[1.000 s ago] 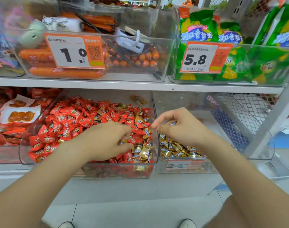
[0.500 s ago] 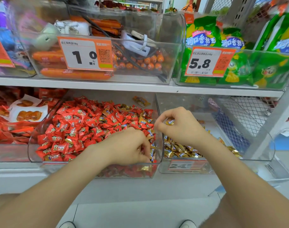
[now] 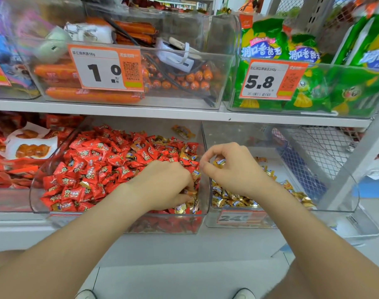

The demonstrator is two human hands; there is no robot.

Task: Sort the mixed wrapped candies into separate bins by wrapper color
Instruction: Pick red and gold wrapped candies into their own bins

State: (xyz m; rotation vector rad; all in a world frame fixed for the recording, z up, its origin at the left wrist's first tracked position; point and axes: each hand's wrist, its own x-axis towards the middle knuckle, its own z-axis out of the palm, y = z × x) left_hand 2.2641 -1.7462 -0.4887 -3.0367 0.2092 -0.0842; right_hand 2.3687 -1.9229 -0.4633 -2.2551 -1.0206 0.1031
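Your left hand (image 3: 162,182) still burrows, fingers curled, in the mixed bin's (image 3: 35,197) near right corner, grip unclear. Your right hand (image 3: 233,169) still pinches a gold-wrapped candy (image 3: 219,162) over the right bin (image 3: 344,190).

Two hands show, left hand (image 3: 162,182) and right hand (image 3: 236,171), two bins, red bin (image 3: 76,221) and gold bin (image 3: 231,132), one pinched gold candy (image 3: 219,162).

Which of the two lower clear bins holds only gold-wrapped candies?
The right-hand bin, under the right hand, which pinches a gold candy. The left bin is mostly red candies with gold ones mixed in at its right end.
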